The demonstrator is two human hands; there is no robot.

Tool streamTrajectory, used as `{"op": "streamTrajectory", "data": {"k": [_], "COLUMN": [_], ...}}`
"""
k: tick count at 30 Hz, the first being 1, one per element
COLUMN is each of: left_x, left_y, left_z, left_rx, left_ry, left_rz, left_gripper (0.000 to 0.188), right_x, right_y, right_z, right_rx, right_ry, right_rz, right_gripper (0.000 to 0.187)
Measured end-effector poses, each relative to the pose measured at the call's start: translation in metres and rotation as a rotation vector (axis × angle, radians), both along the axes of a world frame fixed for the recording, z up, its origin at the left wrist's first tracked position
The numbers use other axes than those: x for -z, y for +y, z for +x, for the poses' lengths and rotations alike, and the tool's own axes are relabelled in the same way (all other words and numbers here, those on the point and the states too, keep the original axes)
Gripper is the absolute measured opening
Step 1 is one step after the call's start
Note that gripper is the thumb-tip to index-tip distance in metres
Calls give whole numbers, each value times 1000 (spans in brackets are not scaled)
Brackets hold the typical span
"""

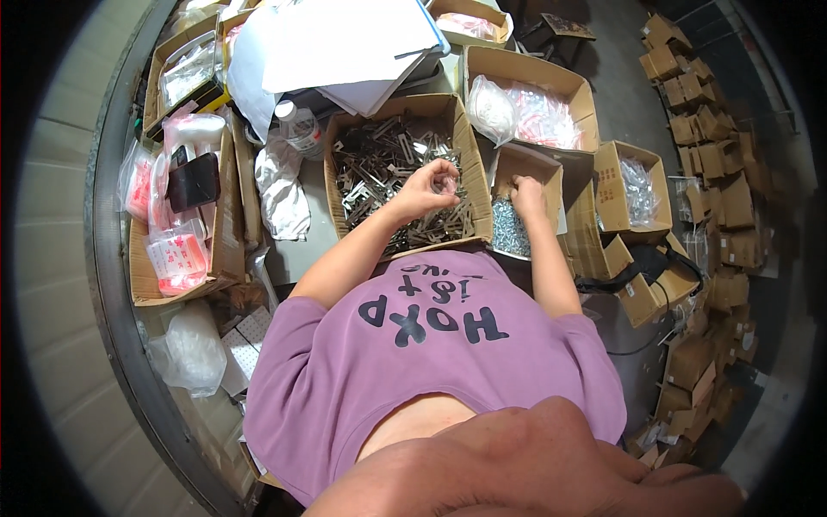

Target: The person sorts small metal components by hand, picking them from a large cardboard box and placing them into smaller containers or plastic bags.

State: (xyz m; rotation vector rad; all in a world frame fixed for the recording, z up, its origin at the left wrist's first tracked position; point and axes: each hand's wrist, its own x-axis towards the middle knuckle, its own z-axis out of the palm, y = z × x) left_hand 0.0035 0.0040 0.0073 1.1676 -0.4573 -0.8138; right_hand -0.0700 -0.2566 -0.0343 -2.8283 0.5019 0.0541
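My left hand (pixel 425 187) is over a cardboard box (pixel 331 191) filled with loose metal brackets (pixel 372 164). Its fingers curl round a small clear plastic bag (pixel 444 183), whose contents I cannot make out. To the right, my right hand (pixel 526 195) reaches into a smaller cardboard box (pixel 541 162) of small silvery screws (pixel 508 228). The fingers of that hand are bent together at the top of the screw pile, and whatever they pinch is too small to tell.
White papers (pixel 345 43) lie beyond the bracket box, near a clear bottle (pixel 299 129). At left, a carton (pixel 226 220) holds plastic bags and a black phone (pixel 194 183). More boxes with bagged parts (pixel 544 116) stand at far right; small cartons (pixel 724 172) are piled on the floor.
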Motion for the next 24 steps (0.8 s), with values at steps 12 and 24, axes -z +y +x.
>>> {"op": "streamTrajectory", "data": {"k": [12, 24], "left_x": [3, -1], "left_y": [-3, -3], "left_z": [-4, -6], "left_rx": [16, 61], "left_ry": [-34, -72], "left_rz": [30, 69], "left_gripper": [40, 40], "right_x": [-40, -99], "right_y": [15, 48], "right_z": [3, 81], "right_rx": [108, -146], "right_ry": [-325, -557], "right_rz": [618, 484], "right_gripper": [20, 17]}}
